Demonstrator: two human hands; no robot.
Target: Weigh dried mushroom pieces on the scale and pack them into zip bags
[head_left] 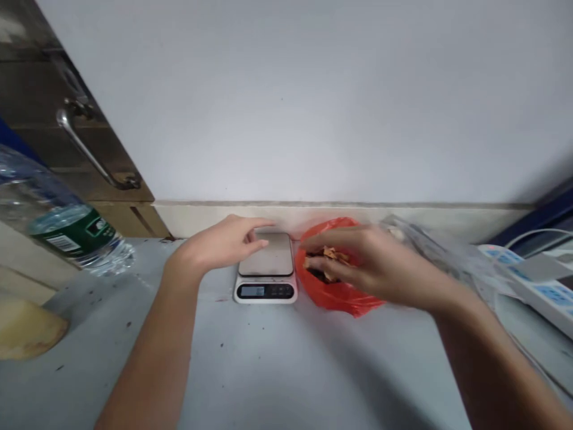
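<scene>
A small white kitchen scale (267,269) with a steel plate and a dark display stands on the grey table near the wall. My left hand (224,242) rests at the scale's left edge, fingers loosely curled over the plate's corner, holding nothing. Right of the scale lies an open red plastic bag (340,294) with brown dried pieces (329,255) inside. My right hand (371,263) is over the bag's mouth, fingers pinched on some of the brown pieces.
A plastic water bottle (67,224) with a green label stands at the left, a tan object (27,328) below it. Clear plastic bags (439,251) and a white power strip (537,286) lie at the right. A wooden door with a metal handle (89,149) is behind left.
</scene>
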